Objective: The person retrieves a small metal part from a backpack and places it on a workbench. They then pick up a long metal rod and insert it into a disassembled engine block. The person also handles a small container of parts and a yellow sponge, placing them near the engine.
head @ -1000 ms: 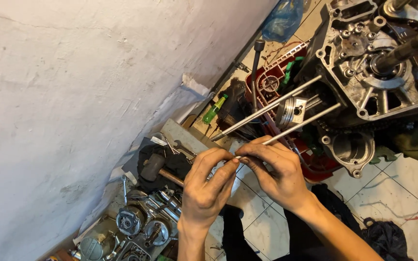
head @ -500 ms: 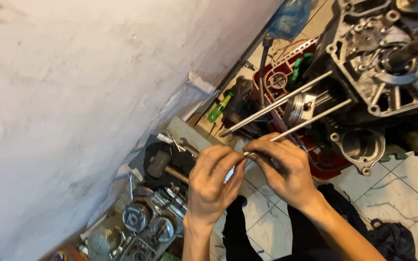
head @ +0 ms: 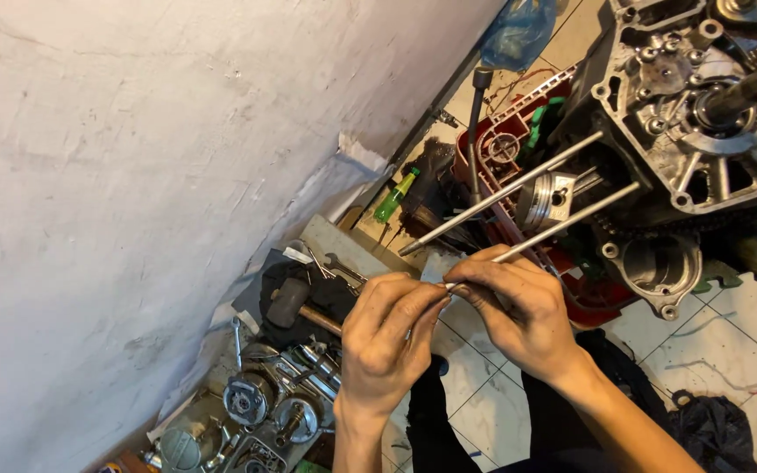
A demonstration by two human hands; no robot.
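Observation:
My left hand (head: 392, 337) and my right hand (head: 519, 311) meet fingertip to fingertip at the free end of a long steel stud (head: 571, 226). That stud runs up and right into a grey engine crankcase (head: 703, 114). What my pinched fingers hold is too small to make out. A second stud (head: 501, 194) lies parallel just above it. A piston (head: 547, 200) sits between the two studs near the case. Both hands are smeared with grease.
A white plaster wall (head: 151, 158) fills the left. A red tray (head: 505, 158) lies under the studs. A hammer (head: 295, 307), wrenches and round metal engine parts (head: 260, 407) lie at the lower left. A green-handled screwdriver (head: 394, 197) and a blue bag (head: 519, 31) lie by the wall.
The view has shifted a little, so the hands sit slightly lower and further right in the frame. My fingers stay pinched together at the end of the lower stud.

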